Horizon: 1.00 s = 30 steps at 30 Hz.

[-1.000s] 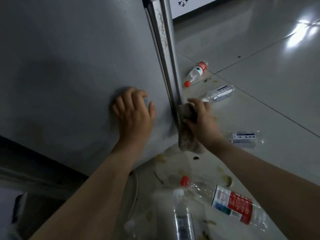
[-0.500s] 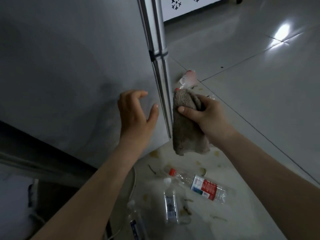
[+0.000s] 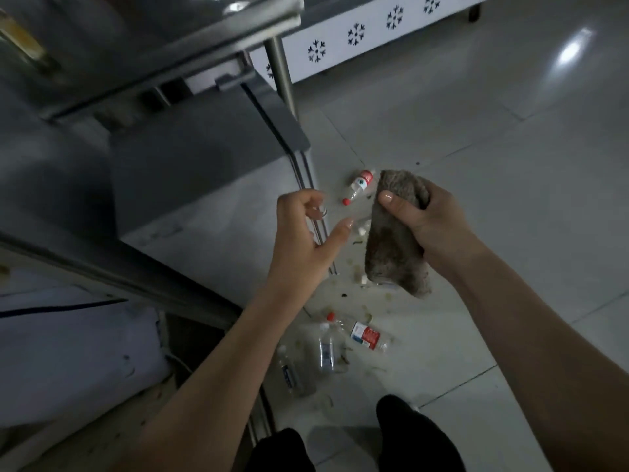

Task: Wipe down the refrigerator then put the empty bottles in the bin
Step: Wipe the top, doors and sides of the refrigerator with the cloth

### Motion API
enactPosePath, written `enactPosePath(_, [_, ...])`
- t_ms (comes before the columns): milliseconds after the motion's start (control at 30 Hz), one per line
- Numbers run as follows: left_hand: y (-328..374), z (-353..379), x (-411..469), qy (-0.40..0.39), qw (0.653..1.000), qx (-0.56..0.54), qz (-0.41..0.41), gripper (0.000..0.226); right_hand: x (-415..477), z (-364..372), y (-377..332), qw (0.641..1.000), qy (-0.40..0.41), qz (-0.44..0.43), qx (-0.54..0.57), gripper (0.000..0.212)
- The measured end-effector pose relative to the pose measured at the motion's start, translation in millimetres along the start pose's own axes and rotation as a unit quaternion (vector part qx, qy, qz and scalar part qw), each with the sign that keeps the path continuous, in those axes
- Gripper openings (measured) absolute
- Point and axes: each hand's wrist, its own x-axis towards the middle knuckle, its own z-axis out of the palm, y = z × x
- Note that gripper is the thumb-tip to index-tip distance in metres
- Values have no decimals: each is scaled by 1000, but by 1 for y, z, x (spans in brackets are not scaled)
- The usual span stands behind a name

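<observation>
Head view: the right hand (image 3: 430,226) is clenched around a brown, fuzzy cleaning cloth (image 3: 394,247), thumb across the front of the fabric; the cloth's lower part hangs free below the fist. The left hand (image 3: 306,240) holds nothing, its fingers loosely curled and its thumb extended toward the cloth, with a gap between the two. Neither hand touches the grey metal refrigerator (image 3: 190,165), which stands to the left of the left hand. On the pale tiled floor (image 3: 493,137), a clear plastic bottle with a red cap and red label (image 3: 359,185) lies just beyond the refrigerator's front corner, close to the top of the cloth. Three more bottles lie near the refrigerator's base, below the hands: a red-labelled clear bottle (image 3: 364,335), a clear white-capped bottle (image 3: 326,349), and a third clear bottle (image 3: 289,373). Small scraps of debris are scattered on the floor around them.
</observation>
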Motion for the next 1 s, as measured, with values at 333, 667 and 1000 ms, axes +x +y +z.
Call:
enactPosePath(333, [213,-85,17,37,991,-80,-105,34,-62,-12,-220,999,-45,19,-25,26])
enactPosePath(667, [296,-111,-4,6,986,-143,-85,36,-124,-36,-310,999,-32,10,-10,20])
enactPosePath(1000, [384,-72,10,46,978,-192,-69,23,-137,-128,-363,998,-14,-28,-51,37])
